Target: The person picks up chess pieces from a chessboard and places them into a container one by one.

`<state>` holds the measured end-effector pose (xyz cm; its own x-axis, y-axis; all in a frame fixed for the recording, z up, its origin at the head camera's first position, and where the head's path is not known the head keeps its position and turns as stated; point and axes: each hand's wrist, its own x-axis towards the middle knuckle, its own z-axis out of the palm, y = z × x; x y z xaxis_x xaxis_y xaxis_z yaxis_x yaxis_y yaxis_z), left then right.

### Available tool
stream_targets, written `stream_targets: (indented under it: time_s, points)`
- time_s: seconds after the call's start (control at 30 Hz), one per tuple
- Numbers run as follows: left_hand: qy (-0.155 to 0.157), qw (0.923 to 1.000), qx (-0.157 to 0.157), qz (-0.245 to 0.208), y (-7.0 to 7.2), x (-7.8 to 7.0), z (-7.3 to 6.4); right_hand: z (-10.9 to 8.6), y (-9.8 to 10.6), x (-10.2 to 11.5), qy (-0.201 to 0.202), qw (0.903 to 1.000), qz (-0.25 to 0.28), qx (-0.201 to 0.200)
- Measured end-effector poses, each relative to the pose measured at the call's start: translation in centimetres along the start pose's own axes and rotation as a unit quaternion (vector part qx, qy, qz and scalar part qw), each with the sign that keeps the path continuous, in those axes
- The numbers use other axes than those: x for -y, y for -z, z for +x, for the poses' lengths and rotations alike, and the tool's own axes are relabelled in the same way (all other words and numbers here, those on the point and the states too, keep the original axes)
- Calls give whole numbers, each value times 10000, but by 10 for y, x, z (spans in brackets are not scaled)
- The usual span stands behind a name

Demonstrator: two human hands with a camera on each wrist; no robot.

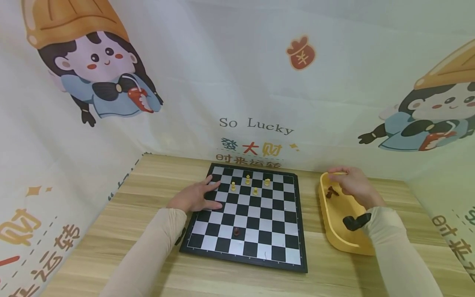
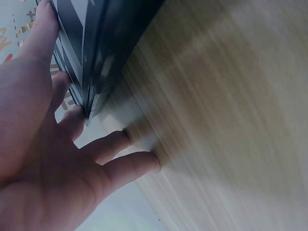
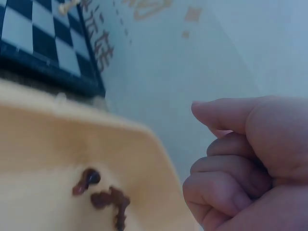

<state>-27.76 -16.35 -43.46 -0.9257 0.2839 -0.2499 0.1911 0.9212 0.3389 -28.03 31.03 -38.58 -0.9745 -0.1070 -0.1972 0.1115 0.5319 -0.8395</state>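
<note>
My left hand (image 1: 193, 197) rests spread at the left edge of the chessboard (image 1: 243, 256), thumb and forefinger reaching over its squares. In the left wrist view, two other fingers (image 2: 132, 168) of it touch the table beside the board. Several pale yellow chess pieces (image 1: 248, 180) stand toward the board's far side, and a dark red-brown piece (image 1: 236, 232) is on a near square. My right hand (image 1: 354, 185) is over the far end of a yellow tray (image 1: 343, 246). Its fingers (image 3: 216, 187) are curled in with nothing visible in them. Dark brown chess pieces (image 3: 109, 198) lie in the tray.
The tray stands right of the board on a wood-grain table (image 1: 148, 181). A printed cloth (image 1: 208, 82) hangs behind the table and along both sides. A small black device (image 1: 356, 222) sits on the right wrist.
</note>
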Motion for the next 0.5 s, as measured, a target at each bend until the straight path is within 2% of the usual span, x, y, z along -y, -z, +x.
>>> stream_targets:
  time_s: [0.17,0.5]
  points:
    - [9,10000,23,9,0,1,0,-5,-8,17,44,9999,31,-86]
    - [-5,10000,-37,50,1,-1,0,-16,-29,55,415,9989,231,45]
